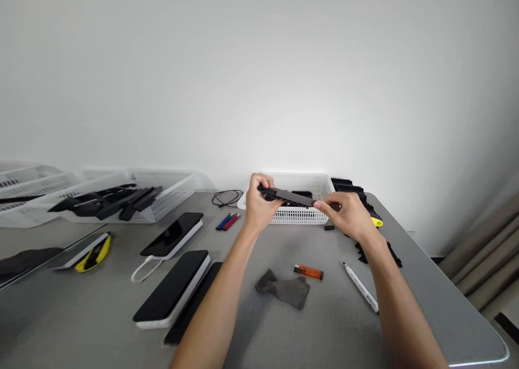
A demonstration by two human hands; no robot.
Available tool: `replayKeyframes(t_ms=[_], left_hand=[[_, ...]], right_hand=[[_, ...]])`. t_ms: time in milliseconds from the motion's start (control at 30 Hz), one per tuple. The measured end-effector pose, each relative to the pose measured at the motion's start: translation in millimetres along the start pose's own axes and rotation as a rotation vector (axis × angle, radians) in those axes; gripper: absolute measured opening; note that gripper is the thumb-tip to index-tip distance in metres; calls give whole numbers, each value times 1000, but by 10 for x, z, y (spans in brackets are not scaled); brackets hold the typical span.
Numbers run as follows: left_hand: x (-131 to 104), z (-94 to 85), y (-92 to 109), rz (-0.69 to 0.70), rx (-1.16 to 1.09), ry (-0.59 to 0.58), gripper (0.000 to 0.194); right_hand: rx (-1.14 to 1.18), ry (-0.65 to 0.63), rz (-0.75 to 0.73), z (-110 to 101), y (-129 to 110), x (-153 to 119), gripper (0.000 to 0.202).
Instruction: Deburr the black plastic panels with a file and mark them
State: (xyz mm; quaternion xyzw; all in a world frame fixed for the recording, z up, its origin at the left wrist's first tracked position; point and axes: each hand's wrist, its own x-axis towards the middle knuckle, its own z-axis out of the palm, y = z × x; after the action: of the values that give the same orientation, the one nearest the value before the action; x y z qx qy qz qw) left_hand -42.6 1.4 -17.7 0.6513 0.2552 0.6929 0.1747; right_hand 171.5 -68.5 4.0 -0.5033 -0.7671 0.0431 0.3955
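Both hands hold a long, dark grey-black strip (pixel 295 197) above the front of a white mesh basket (pixel 302 217). My left hand (pixel 260 201) is closed around its left end, where a black toothed part shows. At the right end, my right hand (pixel 346 212) pinches the tip between thumb and fingers. Black toothed pieces lie inside the basket, partly hidden by the strip. More black toothed pieces (pixel 357 190) are stacked right of the basket, partly behind my right hand.
A grey cloth (pixel 287 290), orange lighter (pixel 308 272) and white pen (pixel 360 288) lie in front. Left are blue (pixel 224 222) and red (pixel 231 222) lighters, a phone (pixel 172 234), a dark-topped slab (pixel 172 288), a yellow cutter (pixel 93 254) and a basket (pixel 170 201) of black parts.
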Motion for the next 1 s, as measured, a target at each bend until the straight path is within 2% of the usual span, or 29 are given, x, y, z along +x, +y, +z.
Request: replayKeyframes(t_ms=[233, 400, 567, 767, 900, 1000], left_hand=[[-6, 33, 34, 15, 4, -9, 43], [8, 21, 33, 13, -17, 11, 45], [-2, 34, 45, 29, -24, 2, 45], [6, 10, 33, 37, -12, 31, 46], [6, 11, -15, 72, -1, 20, 44], [-15, 46, -14, 172, 3, 28, 43]], right_hand=[[16, 44, -43, 25, 3, 23, 43], [-38, 15, -48, -49, 29, 3, 45], [-44, 60, -55, -51, 20, -2, 44], [-35, 11, -73, -81, 81, 10, 45], [103, 57, 28, -127, 162, 18, 50], [322, 67, 162, -54, 162, 47, 52]])
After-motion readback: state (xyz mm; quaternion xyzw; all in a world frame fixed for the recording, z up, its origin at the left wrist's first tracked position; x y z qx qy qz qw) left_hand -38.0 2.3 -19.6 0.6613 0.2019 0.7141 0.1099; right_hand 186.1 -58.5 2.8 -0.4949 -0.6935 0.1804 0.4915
